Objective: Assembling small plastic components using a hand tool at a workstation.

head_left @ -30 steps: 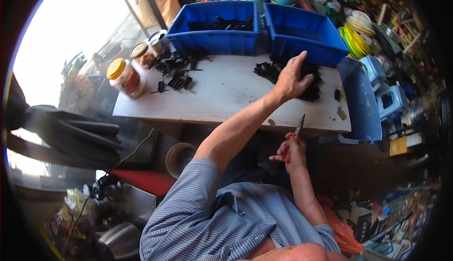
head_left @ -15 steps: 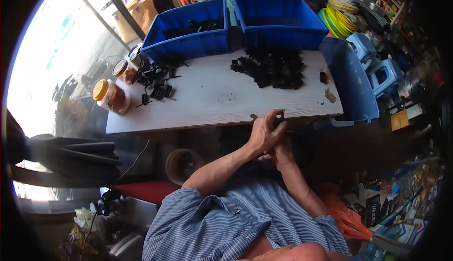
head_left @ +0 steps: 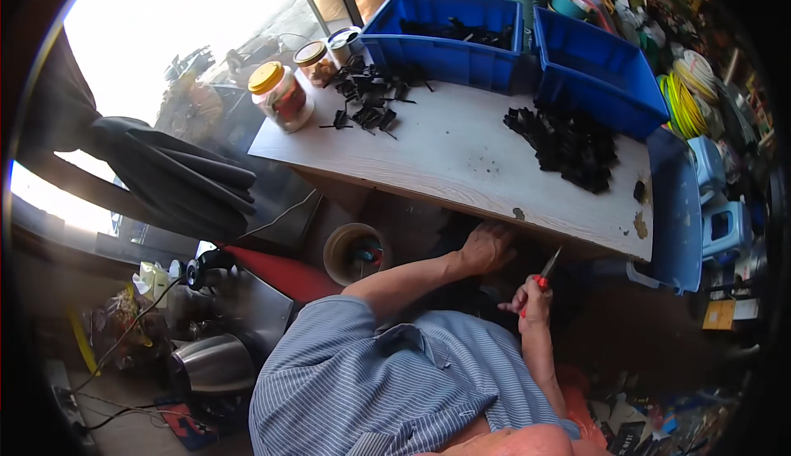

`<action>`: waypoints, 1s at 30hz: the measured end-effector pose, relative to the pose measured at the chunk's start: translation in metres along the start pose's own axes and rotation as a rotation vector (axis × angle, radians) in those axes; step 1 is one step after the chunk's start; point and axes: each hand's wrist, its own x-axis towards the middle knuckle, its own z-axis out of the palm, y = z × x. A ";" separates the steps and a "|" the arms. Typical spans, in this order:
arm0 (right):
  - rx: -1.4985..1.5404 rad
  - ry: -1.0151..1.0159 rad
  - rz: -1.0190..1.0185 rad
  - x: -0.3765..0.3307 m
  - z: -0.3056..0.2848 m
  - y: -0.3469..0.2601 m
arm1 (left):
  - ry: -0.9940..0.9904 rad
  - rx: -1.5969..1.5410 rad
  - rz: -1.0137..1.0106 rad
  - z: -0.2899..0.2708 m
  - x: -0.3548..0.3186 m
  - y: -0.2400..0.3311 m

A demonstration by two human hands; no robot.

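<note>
My right hand (head_left: 531,301) grips a small red-handled cutting tool (head_left: 541,271), blade pointing up, just below the table's front edge. My left hand (head_left: 486,247) is below the white wooden table (head_left: 445,155), fingers curled; whether it holds anything I cannot tell. A pile of black plastic parts (head_left: 568,144) lies on the table's right side above both hands. A second, looser scatter of black parts (head_left: 369,93) lies at the far left of the table.
Two blue bins (head_left: 445,34) (head_left: 597,69) stand at the table's far edge, a third blue bin (head_left: 680,209) at its right end. Jars (head_left: 280,95) with lids stand at the left corner. A round container (head_left: 356,252) sits under the table. Clutter fills the floor.
My hands, clasped together at the table edge half a second ago, have come apart and dropped below it. Earlier my left hand reached into the black pile. The view has swung.
</note>
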 end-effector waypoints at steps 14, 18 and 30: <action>-0.035 0.165 0.012 -0.009 -0.015 0.012 | -0.395 0.149 -0.027 0.022 0.028 0.019; -0.036 0.144 -0.022 -0.012 -0.022 0.017 | -0.426 0.215 -0.100 0.022 0.035 0.025; -0.028 0.256 0.010 -0.040 -0.022 0.014 | -0.348 0.144 -0.026 0.006 0.009 0.030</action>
